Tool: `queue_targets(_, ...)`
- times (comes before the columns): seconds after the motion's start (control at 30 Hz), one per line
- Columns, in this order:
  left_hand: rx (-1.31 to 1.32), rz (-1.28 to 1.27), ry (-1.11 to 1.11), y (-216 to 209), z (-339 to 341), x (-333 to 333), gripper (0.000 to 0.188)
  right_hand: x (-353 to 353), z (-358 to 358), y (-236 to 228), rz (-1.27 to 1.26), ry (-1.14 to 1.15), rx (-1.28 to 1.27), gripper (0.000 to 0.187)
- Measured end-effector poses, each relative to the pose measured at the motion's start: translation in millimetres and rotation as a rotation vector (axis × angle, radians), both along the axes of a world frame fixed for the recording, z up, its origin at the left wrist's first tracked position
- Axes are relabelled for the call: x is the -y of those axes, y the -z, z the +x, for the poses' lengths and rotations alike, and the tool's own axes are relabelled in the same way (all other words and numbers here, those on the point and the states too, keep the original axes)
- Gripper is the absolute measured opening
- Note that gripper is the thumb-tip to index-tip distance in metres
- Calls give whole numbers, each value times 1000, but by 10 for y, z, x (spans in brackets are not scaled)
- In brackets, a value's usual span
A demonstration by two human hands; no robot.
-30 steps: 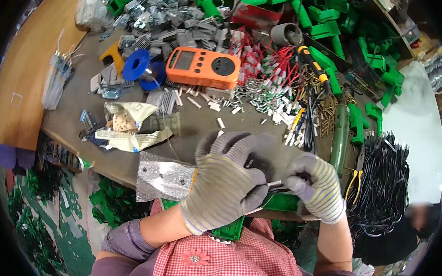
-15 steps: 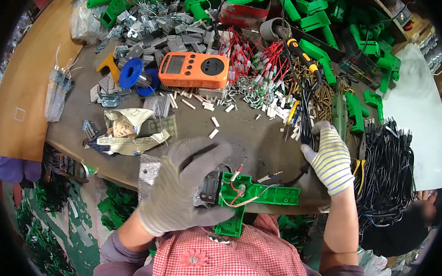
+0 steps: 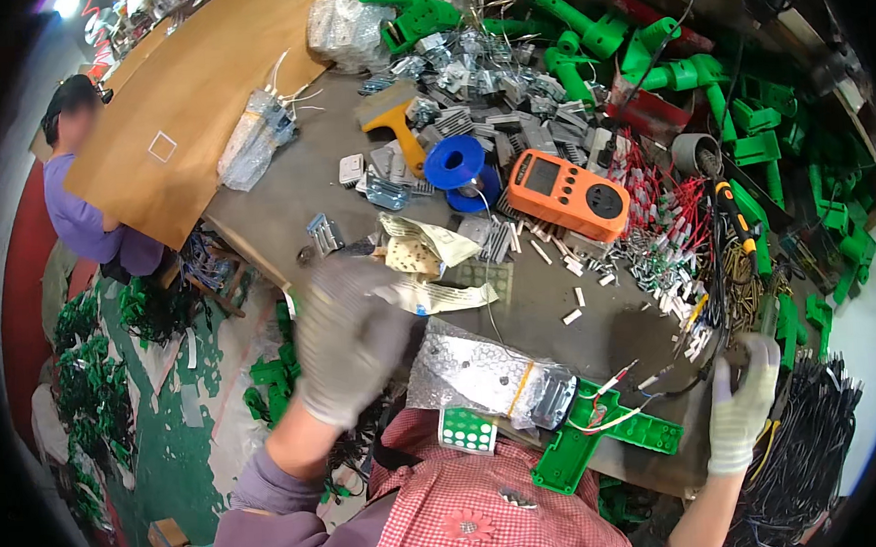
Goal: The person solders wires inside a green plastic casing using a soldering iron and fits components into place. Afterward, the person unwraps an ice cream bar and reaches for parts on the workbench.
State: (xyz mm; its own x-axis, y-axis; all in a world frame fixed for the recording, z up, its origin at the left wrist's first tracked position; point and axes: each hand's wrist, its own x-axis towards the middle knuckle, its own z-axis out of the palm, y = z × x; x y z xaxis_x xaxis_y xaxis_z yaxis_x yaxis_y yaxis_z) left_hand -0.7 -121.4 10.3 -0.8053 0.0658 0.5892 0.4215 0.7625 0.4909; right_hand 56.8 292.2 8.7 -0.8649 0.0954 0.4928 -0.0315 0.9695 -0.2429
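Observation:
My left hand [image 3: 348,343], in a grey-striped glove, is raised at the near left table edge beside a crumpled paper packet [image 3: 427,249]. Motion smears its fingers. At the right, my gloved right hand [image 3: 745,401] has thumb and fingers apart, close to the end of a black cable [image 3: 696,381]. No object shows in its grip. Between the hands, a green plastic housing half [image 3: 571,455] lies at the table edge with red and white wires in it. Beside it is a bubble-wrap pack [image 3: 473,369] with a yellow band, above a green sheet with white dots [image 3: 467,432].
An orange meter [image 3: 568,195], a blue spool [image 3: 457,164] and a yellow-handled scraper [image 3: 401,137] stand mid-table. Behind lie grey metal parts, red wires and green housings [image 3: 675,68]. Black cables [image 3: 799,453] hang at the right. A person [image 3: 92,197] is at far left.
The view has swung left, so the table sits further right. My left hand has left the green housing and moved left, uncovering the bubble-wrap pack. My right hand stays near the cable.

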Motion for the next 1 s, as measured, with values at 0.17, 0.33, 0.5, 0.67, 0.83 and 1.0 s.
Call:
queue_targets(0.17, 146, -173, -47, -243, -463, 481, 7, 320, 205, -181, -120, -50, -27, 35)
queue_targets(0.33, 174, -572, -29, -82, -652, 476, 16, 858, 35, -623, -258, -266, -81, 25)
queue_targets(0.5, 351, -685, -37, 58, -599, 474, 32, 1557, -609, -896, 30, -762, 99, 32)
queue_targets(0.67, 349, -624, -45, 184, -670, 442, 33, 2227, -1311, -546, 319, -837, 171, 33)
queue_targets(0.83, 251, -753, -37, 190, -653, 443, 32, 2398, -1697, -151, 516, -766, 215, 19)
queue_targets(1.0, 135, -791, -77, 337, -594, 556, 24, 2345, -1754, -74, 419, -779, 236, 18)
